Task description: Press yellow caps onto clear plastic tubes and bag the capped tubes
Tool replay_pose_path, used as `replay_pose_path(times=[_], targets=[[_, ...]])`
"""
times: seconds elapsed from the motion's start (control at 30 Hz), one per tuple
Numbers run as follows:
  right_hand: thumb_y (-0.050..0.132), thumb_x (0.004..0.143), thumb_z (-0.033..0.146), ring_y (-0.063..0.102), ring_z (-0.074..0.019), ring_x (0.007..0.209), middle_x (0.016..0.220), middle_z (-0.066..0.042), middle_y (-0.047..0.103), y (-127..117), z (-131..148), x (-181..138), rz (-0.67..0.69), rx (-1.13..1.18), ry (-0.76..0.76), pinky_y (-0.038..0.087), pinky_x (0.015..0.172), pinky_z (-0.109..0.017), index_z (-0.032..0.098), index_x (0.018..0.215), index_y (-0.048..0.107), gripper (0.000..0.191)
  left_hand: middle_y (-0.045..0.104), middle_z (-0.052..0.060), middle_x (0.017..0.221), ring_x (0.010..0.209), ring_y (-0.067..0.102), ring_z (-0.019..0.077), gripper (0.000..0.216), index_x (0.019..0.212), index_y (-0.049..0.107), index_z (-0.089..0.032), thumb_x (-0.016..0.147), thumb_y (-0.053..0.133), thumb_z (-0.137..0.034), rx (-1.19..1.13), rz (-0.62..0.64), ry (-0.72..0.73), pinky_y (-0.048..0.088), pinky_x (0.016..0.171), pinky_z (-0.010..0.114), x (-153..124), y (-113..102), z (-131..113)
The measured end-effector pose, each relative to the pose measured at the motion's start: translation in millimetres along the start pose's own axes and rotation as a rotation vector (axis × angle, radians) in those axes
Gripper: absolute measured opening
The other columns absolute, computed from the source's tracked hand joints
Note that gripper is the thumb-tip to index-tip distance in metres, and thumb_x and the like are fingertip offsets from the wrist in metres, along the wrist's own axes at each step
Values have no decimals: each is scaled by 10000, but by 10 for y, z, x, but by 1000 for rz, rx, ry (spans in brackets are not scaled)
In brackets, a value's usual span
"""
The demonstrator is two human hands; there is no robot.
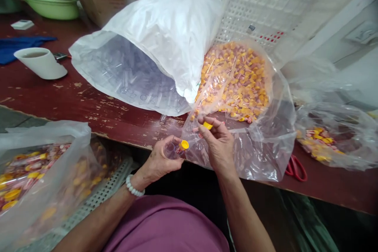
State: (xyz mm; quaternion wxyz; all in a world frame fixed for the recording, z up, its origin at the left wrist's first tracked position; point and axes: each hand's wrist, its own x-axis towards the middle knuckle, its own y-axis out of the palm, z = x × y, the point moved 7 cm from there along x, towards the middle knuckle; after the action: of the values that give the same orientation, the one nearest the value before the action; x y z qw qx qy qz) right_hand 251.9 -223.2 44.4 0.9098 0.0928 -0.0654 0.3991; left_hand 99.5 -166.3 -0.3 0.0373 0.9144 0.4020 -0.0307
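Note:
My left hand (161, 155), with a pale bead bracelet on its wrist, is closed around small clear plastic tubes (169, 150). One tube at its fingertips has a yellow cap (184, 145) and something coloured inside. To its right, my right hand (220, 139) pinches a small yellow cap (207, 125) between thumb and fingers, over the near edge of a clear plastic bag (254, 145). That bag holds a heap of yellow caps and pink pieces (236, 78). Beyond my left hand, a white sack (168, 27) lies with its mouth open, full of clear tubes (126, 78).
Red scissors (296, 168) and a smaller bag of yellow-capped pieces (321, 139) are at right. A bag of filled tubes (29, 169) stands in a crate (97, 197) at lower left. A white cup (41, 63) and green basin (50, 4) sit at far left.

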Motion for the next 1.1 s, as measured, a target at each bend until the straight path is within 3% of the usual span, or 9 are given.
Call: replay_pose_path(times=[0.1,0.3,0.5,0.67,0.83,0.9,1.0,1.03,1.1], targets=[[743,688,283,599,-108,693,867,-10,685,186,44,-159,-6,-19,-27,506,659,-261,206,930,648,271,614,-3,718,619,533,101,302,842,572,-145,559,647,-76,29,45,17,426,578,204,-14,75,-34],[710,736,283,627,-172,956,974,-37,679,294,81,-249,97,-73,-169,492,870,-347,211,843,636,149,542,-25,683,585,453,83,247,781,554,-151,565,600,-39,35,115,49,351,525,193,-51,134,-31],[679,771,271,644,-164,877,913,-36,699,326,-31,-299,214,-86,-79,501,799,-320,202,751,651,77,479,-43,660,552,382,66,234,806,542,-153,597,595,-62,-4,162,-16,295,491,194,-52,172,34],[615,825,284,622,-165,959,1001,-34,685,251,50,-230,216,-149,-112,472,859,-330,204,752,650,114,482,-37,688,570,389,69,298,869,562,-154,590,581,-50,-49,172,-7,306,509,191,-20,169,7],[506,892,341,608,-146,832,971,-34,645,-7,307,1,-105,-254,-251,493,768,-322,228,980,619,183,533,-20,717,623,445,92,268,824,582,-144,574,573,-49,101,178,13,339,547,197,-33,146,19],[543,870,337,590,-155,883,1010,-41,619,164,373,-20,-36,-404,-381,479,819,-333,241,1064,589,221,535,-20,678,602,435,92,233,759,595,-137,555,556,-33,190,223,42,321,522,198,-70,226,12],[589,845,323,542,-178,1033,1122,-70,564,502,309,-111,224,-599,-525,444,916,-341,229,1133,565,304,561,-12,657,575,441,92,220,713,610,-128,542,533,-12,175,271,26,319,495,197,-120,343,33],[575,856,321,543,-173,1025,1125,-72,558,514,268,-105,252,-619,-533,449,909,-335,223,1140,559,301,574,-9,664,573,452,91,238,731,618,-127,543,534,-8,130,269,3,326,492,194,-123,354,51],[519,889,324,561,-154,939,1099,-66,559,315,191,4,145,-645,-493,473,846,-325,219,1140,547,274,600,-2,698,591,488,94,290,795,626,-127,541,556,-4,18,238,-63,351,498,184,-110,321,102]])
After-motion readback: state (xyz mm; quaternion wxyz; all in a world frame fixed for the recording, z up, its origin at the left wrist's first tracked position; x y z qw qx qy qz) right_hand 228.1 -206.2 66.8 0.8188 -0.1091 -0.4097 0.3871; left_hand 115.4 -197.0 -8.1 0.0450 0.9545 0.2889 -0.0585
